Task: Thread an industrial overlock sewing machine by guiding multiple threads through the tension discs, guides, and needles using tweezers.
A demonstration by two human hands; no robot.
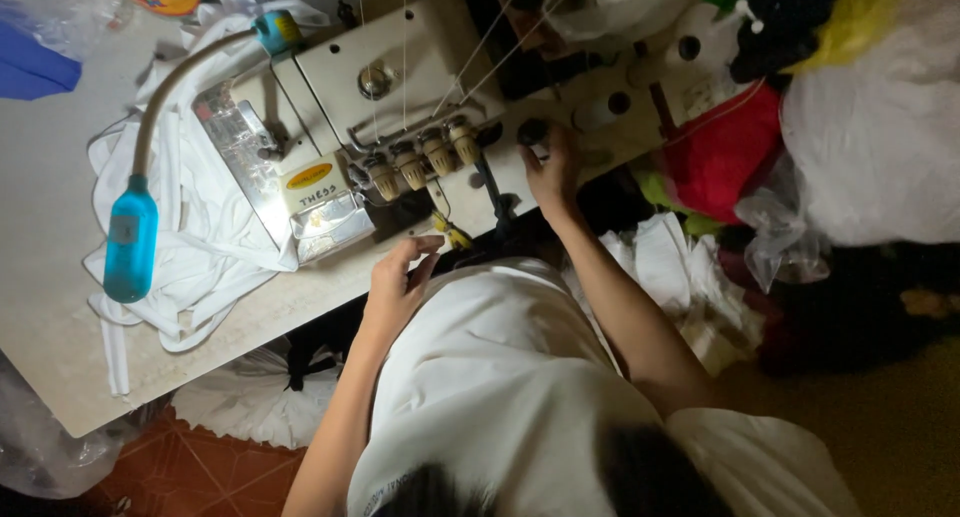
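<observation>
A cream overlock sewing machine (pixel 400 77) stands on a pale table (pixel 60 307), with a row of several tan tension dials (pixel 425 157) on its front. My right hand (pixel 548 172) reaches to the machine's right end, its fingers around a black round knob (pixel 532 132). My left hand (pixel 398 282) hovers at the table's front edge below the dials, fingers curled and pinched; nothing is clearly visible in it. A small yellow-handled tool (pixel 452 235) lies just right of its fingertips. White cloth (pixel 500 357) covers my lap.
A blue lamp on a bendy neck (pixel 130 239) lies over a heap of white fabric strips (pixel 200 247) left of the machine. Red cloth (pixel 725 147), white bundles (pixel 880 127) and plastic bags (pixel 780 237) crowd the right. Orange floor tiles (pixel 200 472) show below the table.
</observation>
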